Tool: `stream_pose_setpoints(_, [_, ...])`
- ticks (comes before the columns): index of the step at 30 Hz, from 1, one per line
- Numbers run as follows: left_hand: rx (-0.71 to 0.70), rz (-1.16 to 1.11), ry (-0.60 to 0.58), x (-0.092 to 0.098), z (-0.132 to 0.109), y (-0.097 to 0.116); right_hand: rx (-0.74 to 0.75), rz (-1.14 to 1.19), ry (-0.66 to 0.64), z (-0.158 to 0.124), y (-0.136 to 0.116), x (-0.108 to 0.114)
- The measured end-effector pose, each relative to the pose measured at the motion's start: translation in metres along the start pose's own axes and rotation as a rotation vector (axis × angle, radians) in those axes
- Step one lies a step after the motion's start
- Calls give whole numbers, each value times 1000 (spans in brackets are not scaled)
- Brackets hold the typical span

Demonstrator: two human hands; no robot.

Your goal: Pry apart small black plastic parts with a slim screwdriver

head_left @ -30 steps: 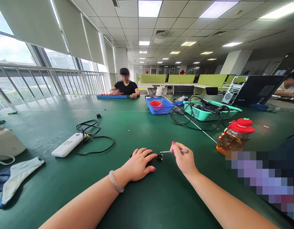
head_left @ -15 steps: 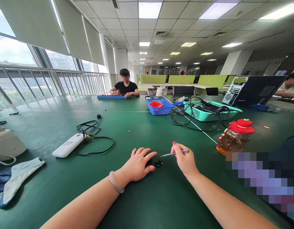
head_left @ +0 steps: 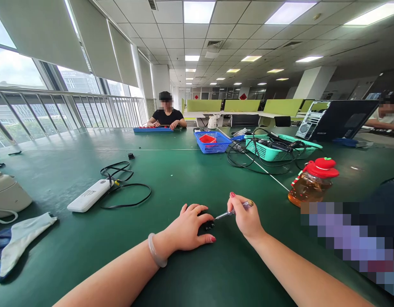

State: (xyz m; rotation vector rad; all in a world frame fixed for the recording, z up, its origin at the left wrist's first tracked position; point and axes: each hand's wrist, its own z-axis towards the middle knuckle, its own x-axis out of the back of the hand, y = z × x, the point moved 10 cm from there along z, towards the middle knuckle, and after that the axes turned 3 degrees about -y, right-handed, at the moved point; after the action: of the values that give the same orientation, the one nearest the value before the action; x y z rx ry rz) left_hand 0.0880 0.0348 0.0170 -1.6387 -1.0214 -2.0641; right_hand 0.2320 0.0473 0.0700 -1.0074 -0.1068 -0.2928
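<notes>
A small black part [head_left: 208, 225] lies on the green table [head_left: 171, 281], between the thumb and forefinger of my left hand [head_left: 192, 228]. The fingers of that hand are spread and bent around the part, and the forefinger partly covers it. My right hand [head_left: 248, 215] is closed on a thin screwdriver [head_left: 230, 212] with a clear handle. Its shaft points left, and the tip is at the upper right edge of the black part, close to the left fingertips. Whether the tip touches the part cannot be made out.
Left are a white power bank [head_left: 90, 196] with a black cable and a glove [head_left: 24, 241]. Farther off stand a blue basket [head_left: 213, 147] and a green basket [head_left: 270, 153] with cables. A red-lidded bottle [head_left: 310, 185] is right. A person [head_left: 167, 115] sits across.
My left hand has moved slightly right and nearer to me, its forefinger now over the black part. The screwdriver tip has come down to the part.
</notes>
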Motion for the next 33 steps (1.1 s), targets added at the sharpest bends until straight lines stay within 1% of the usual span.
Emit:
stream_pose_setpoints(6, [6, -40, -11, 2, 1, 4, 45, 66, -4, 0, -6, 1])
stream_pose_setpoints(10, [-25, 37, -10, 4, 0, 10, 42, 66, 7, 0, -3, 1])
stream_pose_setpoints(14, [-41, 115, 6, 6, -1, 10, 58, 38, -21, 0, -3, -3])
stream_pose_setpoints(17, [-34, 139, 1, 8, -8, 7, 77, 19, -36, -1, -5, -6])
stream_pose_setpoints(19, [-34, 145, -15, 9, -19, 5, 85, 16, -39, -2, -6, -8])
stream_pose_setpoints(22, [-16, 147, -26, 16, -48, -4, 90, 14, -55, -4, -8, -11])
stream_pose_setpoints(25, [70, 147, -17, 30, -89, -29, 97, 18, -72, -5, -10, -13])
stream_pose_setpoints(27, [169, 170, 11, 44, -121, -56, 102, 10, -82, -5, -11, -15])
stream_pose_setpoints(30, [332, 222, 44, 62, -172, -105, 111, -16, -97, -5, -13, -17])
stream_pose_setpoints(33, [441, 302, 140, 82, -222, -148, 127, -48, -108, -6, -14, -19])
